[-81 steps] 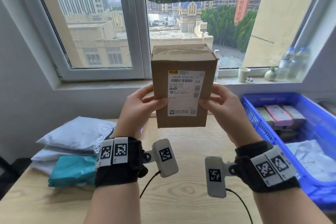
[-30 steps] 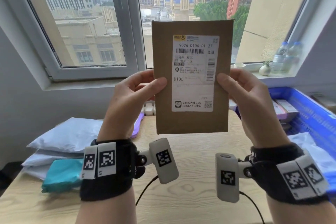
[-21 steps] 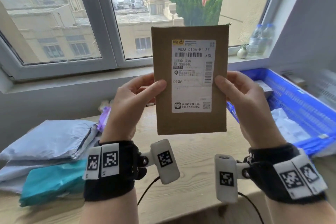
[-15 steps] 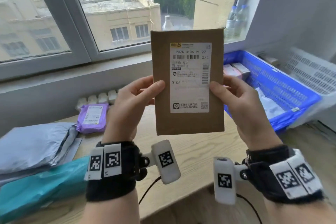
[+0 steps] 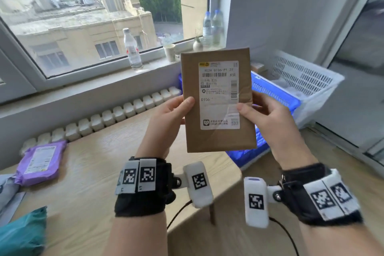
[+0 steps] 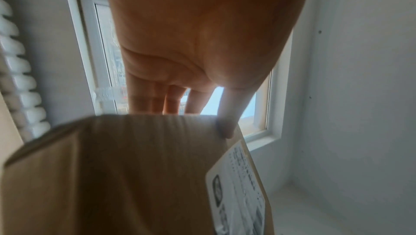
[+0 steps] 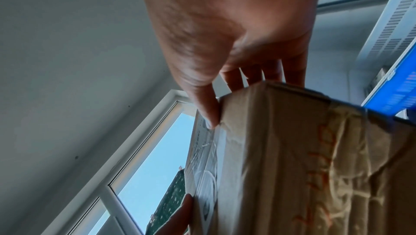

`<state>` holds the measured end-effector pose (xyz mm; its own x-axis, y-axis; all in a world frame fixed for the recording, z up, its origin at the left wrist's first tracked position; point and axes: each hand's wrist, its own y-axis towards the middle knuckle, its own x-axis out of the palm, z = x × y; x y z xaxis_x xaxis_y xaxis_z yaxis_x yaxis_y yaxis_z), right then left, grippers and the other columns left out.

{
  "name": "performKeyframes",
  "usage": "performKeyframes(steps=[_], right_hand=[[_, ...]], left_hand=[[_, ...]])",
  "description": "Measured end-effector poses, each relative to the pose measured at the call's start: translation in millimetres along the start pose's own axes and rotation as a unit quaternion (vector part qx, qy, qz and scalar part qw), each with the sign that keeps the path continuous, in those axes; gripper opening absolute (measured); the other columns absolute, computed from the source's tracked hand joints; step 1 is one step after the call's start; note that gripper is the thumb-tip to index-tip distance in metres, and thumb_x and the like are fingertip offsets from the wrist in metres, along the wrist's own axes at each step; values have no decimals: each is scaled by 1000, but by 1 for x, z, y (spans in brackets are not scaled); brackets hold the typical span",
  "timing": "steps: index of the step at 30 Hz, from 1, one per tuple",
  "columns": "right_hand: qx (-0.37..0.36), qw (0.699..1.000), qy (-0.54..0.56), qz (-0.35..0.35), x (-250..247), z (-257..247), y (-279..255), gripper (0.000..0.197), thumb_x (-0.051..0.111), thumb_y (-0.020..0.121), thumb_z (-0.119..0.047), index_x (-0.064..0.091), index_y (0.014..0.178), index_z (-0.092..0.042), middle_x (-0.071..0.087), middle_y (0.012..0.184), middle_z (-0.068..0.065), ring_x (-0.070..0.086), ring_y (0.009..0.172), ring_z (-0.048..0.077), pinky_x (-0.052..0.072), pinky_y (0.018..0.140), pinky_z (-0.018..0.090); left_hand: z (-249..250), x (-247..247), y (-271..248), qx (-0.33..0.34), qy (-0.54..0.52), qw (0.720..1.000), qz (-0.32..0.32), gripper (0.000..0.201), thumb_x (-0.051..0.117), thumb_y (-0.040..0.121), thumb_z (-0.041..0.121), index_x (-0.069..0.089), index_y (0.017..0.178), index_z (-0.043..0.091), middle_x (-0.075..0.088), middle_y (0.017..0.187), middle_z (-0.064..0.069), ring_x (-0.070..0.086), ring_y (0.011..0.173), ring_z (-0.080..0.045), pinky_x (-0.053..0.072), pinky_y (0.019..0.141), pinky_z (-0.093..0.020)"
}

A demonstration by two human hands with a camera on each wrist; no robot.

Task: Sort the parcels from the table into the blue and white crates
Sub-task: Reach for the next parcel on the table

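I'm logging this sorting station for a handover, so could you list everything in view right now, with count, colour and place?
cardboard parcel: 1, brown with a white label, held upright in front of the crates
blue crate: 1, blue, right of the table, partly behind the parcel
white crate: 1, white, just beyond the blue crate
purple parcel: 1, purple, lying on the table at left
teal parcel: 1, teal, table's near left corner
table: 1, light wood
bottles: 3, clear, on the windowsill
paper cup: 1, pale, on the windowsill
left hand: grips the parcel's left edge
right hand: grips its right edge
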<state>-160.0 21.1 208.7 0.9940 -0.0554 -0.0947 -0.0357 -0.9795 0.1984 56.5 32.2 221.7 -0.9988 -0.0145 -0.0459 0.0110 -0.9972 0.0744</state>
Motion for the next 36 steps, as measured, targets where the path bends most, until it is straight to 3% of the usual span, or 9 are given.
performKeyframes(steps=[5,8,13,18,20,23,27,30,36], right_hand=[[-3,999,-10,40,-83,16,24,23,73,87,-18,67,105,-31,74,106,-12,68,102,8,53,96,38],[3,998,-35,51,-128,24,31,22,74,87,-22,68,106,-30,74,104,-11,68,102,10,53,97,45],[22,994,-75,83,-188,40,49,26,73,86,-29,68,112,-34,73,105,-18,67,101,3,53,97,43],[55,987,-92,123,-228,70,84,33,74,85,-34,65,117,-33,71,109,-18,65,105,3,52,97,43],[67,983,-95,140,-241,80,106,35,75,84,-34,64,118,-32,71,109,-18,64,105,3,52,97,42],[70,980,-93,161,-259,89,144,30,74,86,-27,65,114,-30,71,107,-16,64,101,1,53,95,35],[73,977,-91,179,-284,96,192,25,71,89,-25,65,112,-32,71,107,-18,64,99,-5,51,84,23],[84,971,-102,197,-309,105,220,26,69,90,-34,65,116,-36,69,112,-21,63,105,-2,51,88,29],[105,963,-111,220,-356,137,271,27,67,91,-35,65,118,-40,69,113,-24,61,111,1,49,101,42]], left_hand=[[-5,94,33,1,1,1000,-10,23,51,101,21,71,105,12,75,102,-8,69,89,-15,56,83,-33],[-14,143,50,-16,-8,1000,-26,23,51,101,23,72,104,14,75,102,-6,67,90,-17,54,80,-33],[-29,210,87,-34,-4,999,-31,22,53,100,26,66,111,12,73,95,3,66,83,-7,50,76,-31],[-42,259,134,-68,4,996,-53,16,55,99,29,63,105,17,71,99,-4,66,85,-17,53,76,-35],[-48,277,160,-66,7,996,-62,18,55,99,28,64,107,14,71,94,-1,66,83,-12,54,79,-36],[-54,303,208,-57,13,996,-74,24,57,98,29,64,110,10,70,94,-1,64,81,-9,54,87,-42],[-55,339,272,-58,26,993,-97,39,61,83,49,69,103,17,73,99,-2,66,87,-14,52,93,-48],[-56,369,312,-53,29,991,-120,27,61,89,44,70,98,19,73,95,-2,64,84,-13,49,94,-49],[-70,428,368,-78,38,987,-135,37,62,85,49,69,108,21,73,98,3,66,89,-12,51,96,-48]])
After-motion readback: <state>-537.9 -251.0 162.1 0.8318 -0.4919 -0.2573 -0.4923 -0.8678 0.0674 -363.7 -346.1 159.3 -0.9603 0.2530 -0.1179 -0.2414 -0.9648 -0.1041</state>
